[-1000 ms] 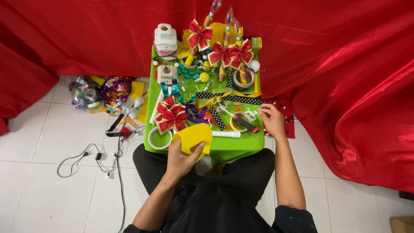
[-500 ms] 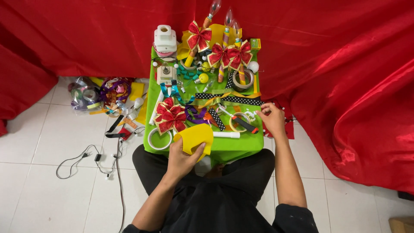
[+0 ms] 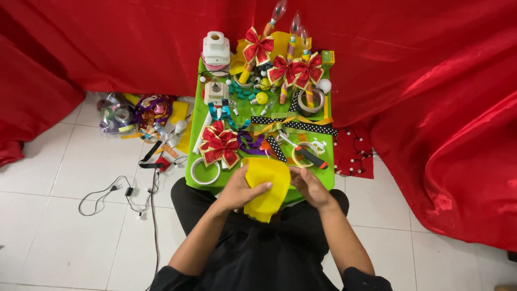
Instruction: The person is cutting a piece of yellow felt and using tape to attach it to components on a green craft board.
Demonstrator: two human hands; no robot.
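I cannot see the palm of the left hand, because it is pressed on the yellow sheet. The sheet hides the near edge of the green table at 6 o'clock. My elbows are cut by the bottom edge. The small items at 12 o'clock (maybe bulbs) are too tiny to identify.

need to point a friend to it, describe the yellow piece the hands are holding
Find the green table before the red drape. At its near edge, the left hand and right hand hold a yellow sheet: plain, soft and curved, unlike the patterned ribbons behind it.
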